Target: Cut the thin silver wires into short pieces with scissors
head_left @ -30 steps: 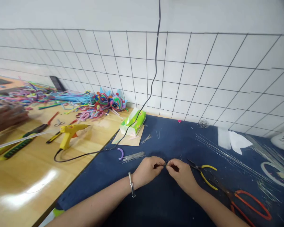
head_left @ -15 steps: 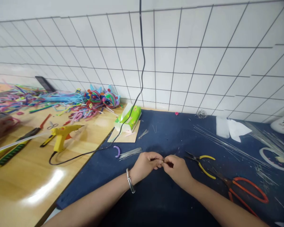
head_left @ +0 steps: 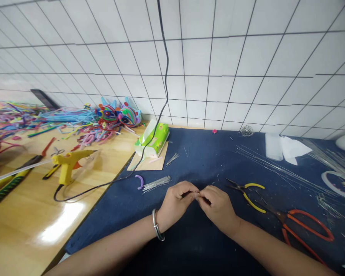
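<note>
Over the dark blue mat (head_left: 186, 165), my left hand (head_left: 179, 199) and my right hand (head_left: 218, 207) meet fingertip to fingertip, both closed in a pinch. Whatever lies between the fingers is too small and hidden to name. A silver bangle (head_left: 157, 225) circles my left wrist. Just beyond my left hand lies a bundle of short wires (head_left: 158, 184), with a purple curved piece (head_left: 139, 182) beside it. To the right of my right hand, pliers with yellow handles (head_left: 248, 195) rest open on the mat, and orange-handled shears (head_left: 300, 226) lie farther right.
A yellow glue gun (head_left: 70, 165) stands on the wooden table at left; its black cable crosses onto the mat. A tissue pack (head_left: 153, 140) sits on a thin board. Colourful pipe cleaners (head_left: 66, 115) pile up at the back left. Long wires (head_left: 273, 165) stretch across the right.
The view has shifted slightly, so the wall and table sit a little differently. My hands stay pinched together in nearly the same spot. The hand at the far left edge has moved out of view.
</note>
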{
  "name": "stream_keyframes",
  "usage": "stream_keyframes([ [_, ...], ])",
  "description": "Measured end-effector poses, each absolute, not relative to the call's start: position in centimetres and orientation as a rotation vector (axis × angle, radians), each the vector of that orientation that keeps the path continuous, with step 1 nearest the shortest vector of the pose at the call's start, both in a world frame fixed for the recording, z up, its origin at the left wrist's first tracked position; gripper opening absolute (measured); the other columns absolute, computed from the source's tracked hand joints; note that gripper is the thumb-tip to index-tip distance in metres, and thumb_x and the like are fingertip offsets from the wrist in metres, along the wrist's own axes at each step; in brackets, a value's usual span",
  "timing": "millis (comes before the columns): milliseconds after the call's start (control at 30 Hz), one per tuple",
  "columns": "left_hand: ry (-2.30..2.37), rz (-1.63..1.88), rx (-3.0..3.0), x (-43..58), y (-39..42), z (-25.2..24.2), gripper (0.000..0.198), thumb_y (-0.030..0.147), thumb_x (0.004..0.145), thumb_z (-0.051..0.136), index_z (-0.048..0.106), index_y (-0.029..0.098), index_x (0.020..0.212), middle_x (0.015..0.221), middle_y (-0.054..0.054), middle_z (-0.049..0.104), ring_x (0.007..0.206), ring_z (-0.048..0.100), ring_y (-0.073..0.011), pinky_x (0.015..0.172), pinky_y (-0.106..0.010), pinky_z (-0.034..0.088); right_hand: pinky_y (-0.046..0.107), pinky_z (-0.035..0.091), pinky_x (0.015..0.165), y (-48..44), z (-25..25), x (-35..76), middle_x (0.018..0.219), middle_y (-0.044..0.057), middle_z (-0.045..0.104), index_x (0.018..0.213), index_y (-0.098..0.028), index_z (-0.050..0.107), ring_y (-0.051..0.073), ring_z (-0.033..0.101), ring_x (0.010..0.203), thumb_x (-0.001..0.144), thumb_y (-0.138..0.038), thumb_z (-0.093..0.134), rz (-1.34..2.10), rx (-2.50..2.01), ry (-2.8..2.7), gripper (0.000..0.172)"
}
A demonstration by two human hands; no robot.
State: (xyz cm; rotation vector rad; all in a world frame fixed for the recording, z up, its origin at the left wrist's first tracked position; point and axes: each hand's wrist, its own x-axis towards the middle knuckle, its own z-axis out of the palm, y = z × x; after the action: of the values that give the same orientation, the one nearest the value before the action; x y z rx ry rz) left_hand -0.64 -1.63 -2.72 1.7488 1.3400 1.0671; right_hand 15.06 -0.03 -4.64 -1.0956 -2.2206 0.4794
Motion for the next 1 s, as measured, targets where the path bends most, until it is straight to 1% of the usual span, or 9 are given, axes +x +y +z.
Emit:
stream_keyframes([
  [133,1.417,1.167,1.775,-1.1,-1.7,-1.4,0.012,0.023,0.08,0.051,0.061,0.018,0.078,0.078,-0.003,0.062,0.075,0.056,-0.0142,0.072,-0.025,0.043,0.027,0.04,0.072,-0.1,-4.0,15.3,0.078,0.003,0.059,0.087,-0.021,0.06,0.016,0.053,0.077,0.082,-0.022,0.048,0.576,-1.118,-2.156,0.013],
  [300,1.456,1.302,1.751,-2.3,-0.5,-1.2,0.012,0.024,0.08,0.05,0.06,0.019,0.084,0.091,-0.004,0.063,0.09,0.056,-0.0161,0.084,-0.028,0.041,0.026,0.04,0.072,0.0,-3.8,15.6,0.077,0.001,0.059,0.085,-0.023,0.062,0.015,0.053,0.076,0.081,-0.019,0.048,0.666,-1.183,-2.115,0.015],
  [367,1.462,1.209,1.754,-2.5,0.4,-2.0,0.013,0.023,0.081,0.05,0.061,0.019,0.085,0.09,-0.003,0.064,0.087,0.057,-0.0152,0.081,-0.026,0.042,0.025,0.04,0.07,0.1,-3.8,15.6,0.074,0.0,0.059,0.081,-0.023,0.062,0.014,0.053,0.073,0.081,-0.017,0.047,0.687,-1.194,-2.12,0.016],
  [500,1.489,0.996,1.832,-2.0,1.3,-3.5,0.013,0.022,0.08,0.05,0.063,0.018,0.079,0.079,-0.001,0.064,0.074,0.058,-0.0131,0.071,-0.023,0.043,0.025,0.038,0.067,0.2,-3.9,15.7,0.071,-0.001,0.057,0.076,-0.023,0.061,0.013,0.052,0.069,0.079,-0.016,0.047,0.699,-1.2,-2.13,0.015],
  [633,1.511,1.014,1.899,-2.0,1.4,-3.2,0.016,0.024,0.081,0.047,0.061,0.018,0.08,0.078,0.0,0.063,0.072,0.056,-0.012,0.068,-0.021,0.042,0.025,0.038,0.066,0.2,-4.1,15.8,0.07,-0.001,0.057,0.075,-0.022,0.061,0.013,0.052,0.068,0.079,-0.016,0.047,0.718,-1.176,-2.152,0.015],
  [733,1.683,1.047,1.947,-3.7,2.6,-1.6,0.021,0.029,0.082,0.043,0.06,0.016,0.081,0.077,-0.001,0.062,0.071,0.055,-0.0121,0.064,-0.02,0.041,0.025,0.039,0.066,0.1,-4.1,15.9,0.07,-0.001,0.057,0.075,-0.023,0.061,0.013,0.052,0.069,0.078,-0.017,0.047,0.731,-1.144,-2.185,0.015],
  [767,1.768,0.979,1.997,-4.6,3.5,-1.0,0.023,0.03,0.082,0.042,0.059,0.016,0.082,0.076,-0.001,0.061,0.069,0.054,-0.012,0.062,-0.02,0.04,0.025,0.039,0.066,0.0,-4.1,15.9,0.07,-0.001,0.057,0.074,-0.023,0.061,0.013,0.052,0.069,0.078,-0.017,0.047,0.732,-1.135,-2.197,0.015],
  [833,1.91,0.67,2.108,-6.3,5.5,0.0,0.024,0.031,0.081,0.042,0.061,0.017,0.083,0.074,0.0,0.062,0.067,0.053,-0.0117,0.06,-0.02,0.039,0.024,0.039,0.066,-0.1,-4.0,16.0,0.072,-0.001,0.058,0.074,-0.023,0.06,0.013,0.053,0.07,0.078,-0.017,0.047,0.73,-1.119,-2.222,0.016],
  [1000,1.959,0.414,2.132,-9.0,10.1,-0.3,0.014,0.024,0.068,0.055,0.067,0.017,0.07,0.064,0.0,0.063,0.06,0.053,-0.0131,0.054,-0.021,0.036,0.024,0.039,0.065,-0.1,-3.9,16.3,0.072,-0.001,0.058,0.071,-0.022,0.059,0.014,0.053,0.07,0.077,-0.017,0.047,0.702,-1.088,-2.258,0.015],
])
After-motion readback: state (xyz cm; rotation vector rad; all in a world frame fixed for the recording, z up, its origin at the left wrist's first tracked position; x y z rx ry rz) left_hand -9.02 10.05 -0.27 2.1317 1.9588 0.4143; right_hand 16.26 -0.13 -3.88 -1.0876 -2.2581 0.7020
